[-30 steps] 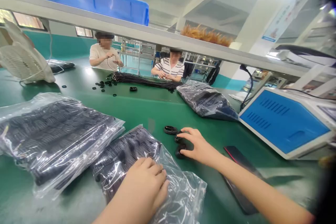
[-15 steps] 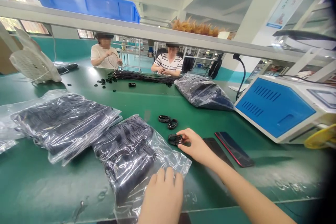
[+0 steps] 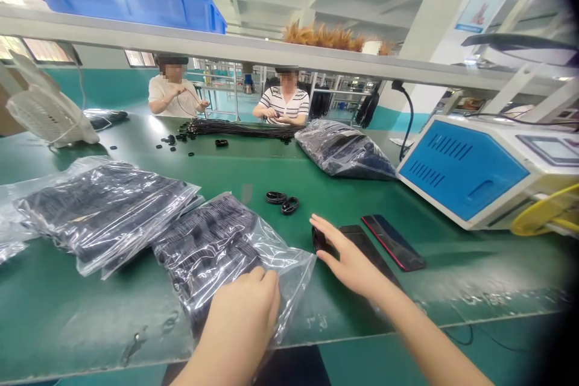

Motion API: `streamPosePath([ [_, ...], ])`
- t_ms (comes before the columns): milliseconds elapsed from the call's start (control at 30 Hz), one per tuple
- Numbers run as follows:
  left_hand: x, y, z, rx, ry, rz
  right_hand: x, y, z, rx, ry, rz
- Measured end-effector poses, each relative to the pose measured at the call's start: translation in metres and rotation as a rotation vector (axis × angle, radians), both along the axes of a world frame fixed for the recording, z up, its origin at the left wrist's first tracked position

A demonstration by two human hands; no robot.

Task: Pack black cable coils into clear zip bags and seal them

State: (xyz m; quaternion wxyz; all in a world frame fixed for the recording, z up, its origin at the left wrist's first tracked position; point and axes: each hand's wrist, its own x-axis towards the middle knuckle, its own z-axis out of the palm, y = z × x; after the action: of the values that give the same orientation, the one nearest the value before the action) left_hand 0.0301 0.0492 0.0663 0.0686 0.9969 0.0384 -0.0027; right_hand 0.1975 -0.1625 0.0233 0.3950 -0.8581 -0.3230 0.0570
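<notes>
My right hand (image 3: 346, 256) holds a small coiled black cable (image 3: 317, 240) between thumb and fingers, just above the table beside the bag's mouth. My left hand (image 3: 248, 304) is closed on the loose clear edge of a plastic bag (image 3: 212, 241), its fingers curled and partly hidden. Rows of black coiled cables fill that bag. Two more coiled cables, one on the left (image 3: 275, 197) and one on the right (image 3: 290, 205), lie on the green table beyond my right hand.
More filled plastic bags (image 3: 104, 211) lie at left, another bag (image 3: 344, 151) farther back. A phone (image 3: 393, 242) and a dark flat object (image 3: 362, 247) lie by my right forearm. A blue and white machine (image 3: 465, 175) stands at right, a fan (image 3: 49, 108) at left. Two people sit opposite.
My right hand has lifted the coiled cable, turned it upright and drawn it slightly right. My left hand has moved left and curled around the bag's edge. The camera view has shifted a little.
</notes>
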Motion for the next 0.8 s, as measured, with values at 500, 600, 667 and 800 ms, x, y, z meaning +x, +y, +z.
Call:
streamPosePath([
  [500,-0.012,-0.006,-0.015,-0.035,-0.702,-0.158,-0.102,-0.019,0.019,0.011,-0.183,0.151],
  [600,-0.012,-0.014,-0.018,-0.078,-0.808,-0.147,-0.116,0.012,0.005,0.028,-0.196,0.181],
  [667,-0.011,-0.017,-0.018,-0.089,-0.819,-0.123,-0.121,0.037,-0.005,0.022,-0.211,0.110],
  [800,-0.010,-0.020,-0.012,-0.079,-0.851,-0.134,-0.130,0.079,-0.022,0.058,-0.245,-0.068],
])
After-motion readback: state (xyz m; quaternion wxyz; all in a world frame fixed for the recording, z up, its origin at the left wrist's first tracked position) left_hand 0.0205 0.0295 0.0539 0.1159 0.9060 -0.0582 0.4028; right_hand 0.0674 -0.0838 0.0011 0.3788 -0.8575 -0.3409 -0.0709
